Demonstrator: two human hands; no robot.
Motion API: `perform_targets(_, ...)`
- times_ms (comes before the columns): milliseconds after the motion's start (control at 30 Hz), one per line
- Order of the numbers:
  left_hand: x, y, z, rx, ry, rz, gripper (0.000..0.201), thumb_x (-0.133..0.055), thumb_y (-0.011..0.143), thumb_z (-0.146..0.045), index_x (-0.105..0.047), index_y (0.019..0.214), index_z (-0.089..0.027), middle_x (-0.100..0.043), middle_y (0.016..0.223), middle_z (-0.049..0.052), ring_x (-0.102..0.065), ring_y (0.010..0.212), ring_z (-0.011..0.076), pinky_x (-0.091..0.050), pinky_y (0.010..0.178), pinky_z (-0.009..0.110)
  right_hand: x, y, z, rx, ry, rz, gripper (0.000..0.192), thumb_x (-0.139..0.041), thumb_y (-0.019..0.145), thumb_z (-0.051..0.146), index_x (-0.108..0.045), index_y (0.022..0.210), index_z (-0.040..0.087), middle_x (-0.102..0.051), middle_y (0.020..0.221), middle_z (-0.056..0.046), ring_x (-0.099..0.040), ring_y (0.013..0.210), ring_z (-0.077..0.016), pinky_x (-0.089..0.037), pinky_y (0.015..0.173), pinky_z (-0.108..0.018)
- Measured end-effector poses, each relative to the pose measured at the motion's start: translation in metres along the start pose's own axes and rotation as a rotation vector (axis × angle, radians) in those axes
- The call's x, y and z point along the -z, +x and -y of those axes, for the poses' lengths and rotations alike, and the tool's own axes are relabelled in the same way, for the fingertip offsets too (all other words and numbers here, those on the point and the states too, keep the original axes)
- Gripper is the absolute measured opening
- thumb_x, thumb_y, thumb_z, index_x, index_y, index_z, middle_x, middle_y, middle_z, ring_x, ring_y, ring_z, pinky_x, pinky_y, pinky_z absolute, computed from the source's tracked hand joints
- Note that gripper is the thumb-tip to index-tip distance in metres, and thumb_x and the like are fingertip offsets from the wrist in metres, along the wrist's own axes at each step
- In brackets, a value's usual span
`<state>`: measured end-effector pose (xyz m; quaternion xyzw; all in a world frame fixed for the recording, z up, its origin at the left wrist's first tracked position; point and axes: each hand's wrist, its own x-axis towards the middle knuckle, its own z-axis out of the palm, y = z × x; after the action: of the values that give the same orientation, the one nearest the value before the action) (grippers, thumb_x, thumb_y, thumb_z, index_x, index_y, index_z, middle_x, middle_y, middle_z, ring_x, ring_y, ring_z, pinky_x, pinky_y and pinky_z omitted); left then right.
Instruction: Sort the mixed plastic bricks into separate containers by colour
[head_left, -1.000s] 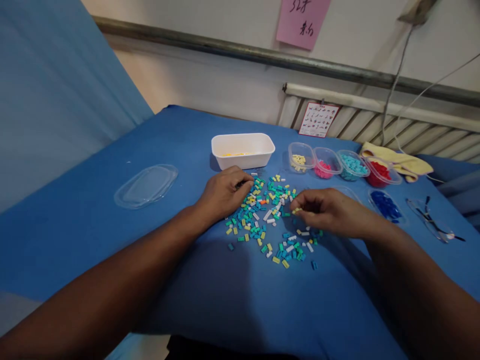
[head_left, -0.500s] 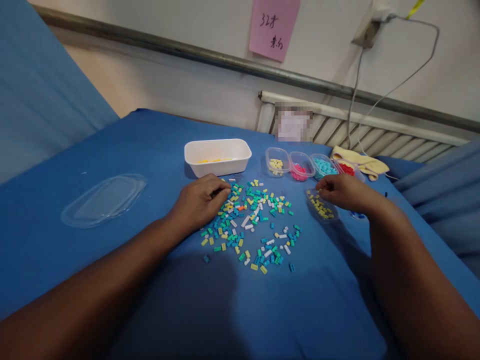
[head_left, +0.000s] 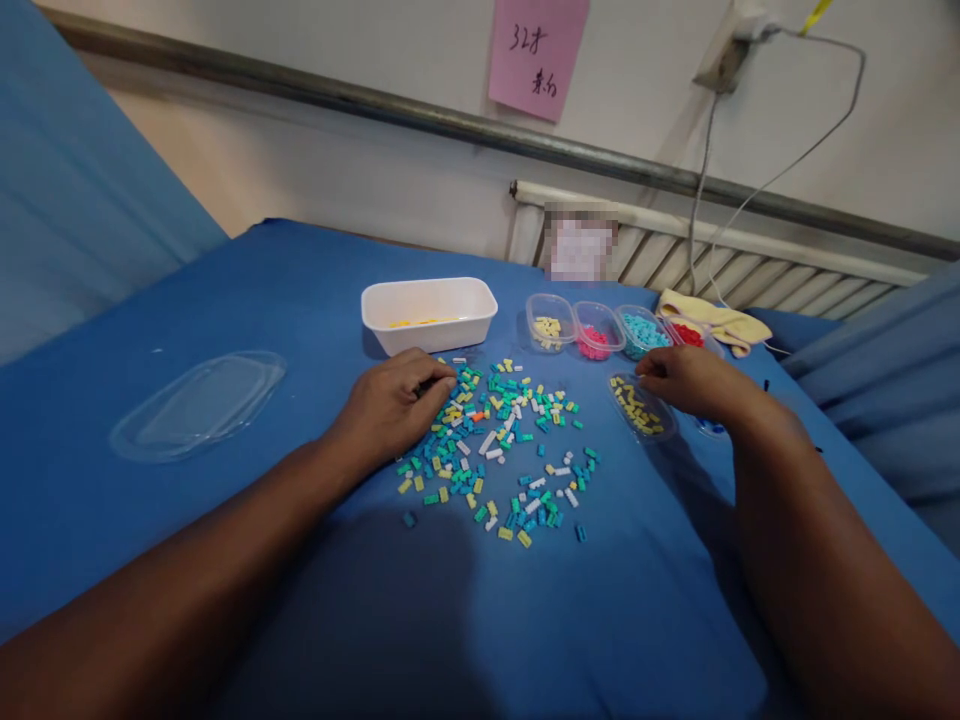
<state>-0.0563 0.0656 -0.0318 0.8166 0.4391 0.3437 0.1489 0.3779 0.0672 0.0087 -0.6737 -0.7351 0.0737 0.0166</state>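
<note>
Head view: a person's two bare hands at work over a blue-covered bench, read from the near edge outward.
Loose bricks (head_left: 499, 450): a scatter of small teal, yellow, white and blue pieces at mid-bench, spreading from near the front toward the far edge; no common long axis, they lie every way.
Left hand (head_left: 394, 405): palm down on the left fringe of the scatter, knuckles curled, fingers (head_left: 439, 382) tucked in among the pieces; whether one is pinched I cannot tell.
Right hand (head_left: 694, 382): well right of the scatter, at the far rim of the yellow-brick tub (head_left: 670, 432), fingertips drawn together and pointing left over it; what they hold, if anything, is hidden.
Key relation: the scatter lies directly under and to the right of the left hand, so that hand is nearer; the right hand stands apart from it, beyond the tub.
Clear lid (head_left: 196, 403): flat, toward the left edge, well apart from both hands.
White tray (head_left: 429, 315): just beyond the left hand.
Sorted tubs (head_left: 592, 328): a row toward the far edge.
</note>
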Motion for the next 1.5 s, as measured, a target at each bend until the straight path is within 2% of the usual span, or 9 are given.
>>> perform_targets(333,-0.002,0.0,0.002,-0.002,-0.027,-0.011,0.024,-0.062,0.103,-0.037,-0.081,0.101,-0.023,-0.079,0.1,0.006,-0.074,0.092,0.0222,-0.058,0.09,0.038,0.001,-0.005,-0.003,0.077,0.019,0.08,0.021,-0.066,0.092,0.036,-0.084,0.094,0.025,-0.082,0.085,-0.003,-0.071,0.074,-0.0203,-0.047,0.067,-0.032)
perform_targets(467,-0.002,0.0,0.001,0.006,-0.009,0.0,0.023,-0.062,0.103,-0.037,-0.081,0.1,-0.023,-0.079,0.101,0.005,-0.074,0.094,0.0219,-0.058,0.09,0.037,0.002,-0.009,0.023,0.115,0.017,-0.062,0.025,-0.063,0.097,0.037,-0.085,0.1,0.025,-0.084,0.091,-0.004,-0.074,0.079,-0.0226,-0.048,0.069,-0.033)
perform_targets(533,-0.002,-0.001,0.001,0.005,-0.003,-0.004,0.024,-0.062,0.103,-0.037,-0.081,0.1,-0.023,-0.08,0.101,0.005,-0.074,0.094,0.0217,-0.058,0.09,0.036,-0.003,-0.011,0.045,0.225,0.112,-0.089,0.024,-0.062,0.099,0.032,-0.084,0.104,0.025,-0.085,0.098,-0.004,-0.076,0.085,-0.0225,-0.051,0.075,-0.033)
perform_targets(633,-0.002,-0.001,0.001,0.001,-0.001,0.0,0.025,-0.061,0.104,-0.038,-0.081,0.101,-0.022,-0.08,0.101,0.006,-0.074,0.094,0.0216,-0.058,0.09,0.036,-0.017,-0.011,0.076,0.47,0.259,-0.026,0.022,-0.063,0.1,0.024,-0.083,0.108,0.024,-0.085,0.108,-0.006,-0.077,0.095,-0.0215,-0.054,0.085,-0.032)
perform_targets(733,-0.002,-0.002,0.001,0.003,0.005,0.009,0.026,-0.06,0.105,-0.038,-0.081,0.102,-0.022,-0.079,0.101,0.006,-0.074,0.094,0.0216,-0.057,0.089,0.036,-0.03,-0.009,0.092,0.596,0.18,0.009,0.024,-0.059,0.103,0.019,-0.082,0.107,0.022,-0.082,0.107,-0.008,-0.074,0.096,-0.0218,-0.052,0.086,-0.032)
perform_targets(867,-0.003,-0.002,0.002,0.005,-0.001,0.008,0.027,-0.06,0.105,-0.038,-0.081,0.103,-0.021,-0.079,0.102,0.006,-0.074,0.096,0.0218,-0.056,0.089,0.036,-0.037,-0.007,0.089,0.553,0.087,0.03,0.023,-0.059,0.102,0.016,-0.081,0.104,0.021,-0.079,0.102,-0.008,-0.071,0.092,-0.0213,-0.047,0.081,-0.03)
perform_targets(1133,-0.005,-0.003,0.004,0.011,-0.003,-0.004,0.025,-0.062,0.104,-0.037,-0.082,0.104,-0.022,-0.079,0.103,0.005,-0.075,0.096,0.0216,-0.057,0.088,0.037,-0.031,-0.008,0.08,0.439,0.082,0.121,0.021,-0.065,0.094,0.017,-0.08,0.107,0.023,-0.078,0.094,-0.004,-0.067,0.079,-0.019,-0.041,0.071,-0.029)
perform_targets(1400,-0.005,-0.004,0.004,0.007,0.013,0.008,0.026,-0.061,0.105,-0.036,-0.082,0.105,-0.021,-0.078,0.102,0.005,-0.074,0.095,0.0209,-0.057,0.088,0.036,-0.026,-0.014,0.089,0.485,0.153,0.161,0.027,-0.064,0.093,0.014,-0.08,0.113,0.023,-0.081,0.105,-0.005,-0.071,0.09,-0.0198,-0.045,0.077,-0.028)
perform_targets(1500,-0.004,-0.003,0.003,0.007,0.009,0.012,0.025,-0.061,0.105,-0.036,-0.082,0.105,-0.021,-0.078,0.102,0.005,-0.074,0.095,0.0211,-0.056,0.088,0.036,-0.027,-0.013,0.091,0.524,0.121,0.151,0.025,-0.06,0.094,0.013,-0.08,0.108,0.022,-0.08,0.1,-0.005,-0.069,0.087,-0.0193,-0.042,0.075,-0.028)
